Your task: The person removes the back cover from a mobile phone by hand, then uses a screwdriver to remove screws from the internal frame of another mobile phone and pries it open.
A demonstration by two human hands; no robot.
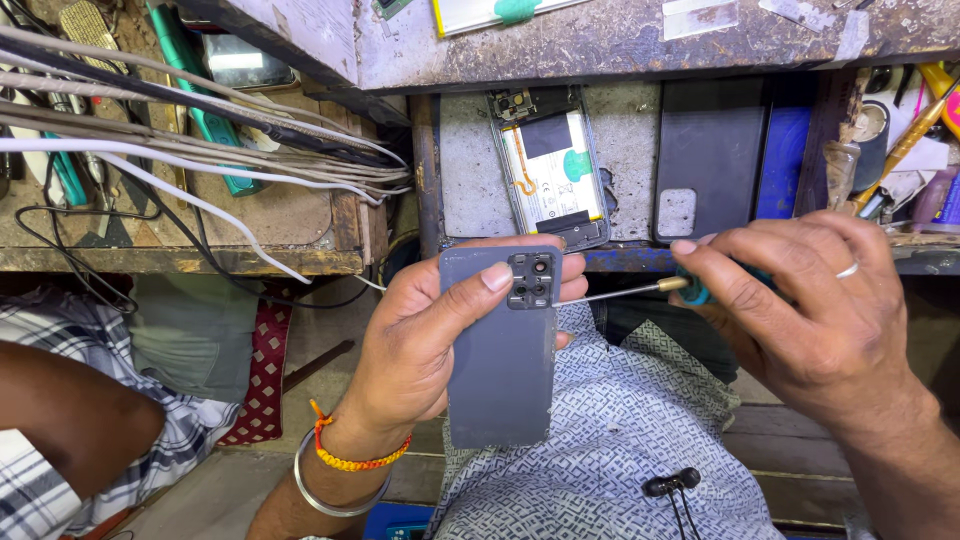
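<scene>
My left hand (pixel 425 335) grips a grey phone back cover (pixel 497 370), held upright in front of my chest, with my thumb lying across its top beside the black camera frame (pixel 531 280). My right hand (pixel 800 305) holds a small screwdriver (pixel 640 290) with a teal handle; its thin metal shaft points left and its tip meets the right edge of the camera frame. An opened phone (pixel 552 170) with its battery showing lies on the bench beyond my hands.
A dark grey back cover (pixel 708 155) lies on the bench to the right of the opened phone. A bundle of cables (pixel 200 130) crosses the left shelf. Bottles and tools (pixel 915 140) crowd the right corner. Another person's arm in a checked sleeve (pixel 70 420) is at lower left.
</scene>
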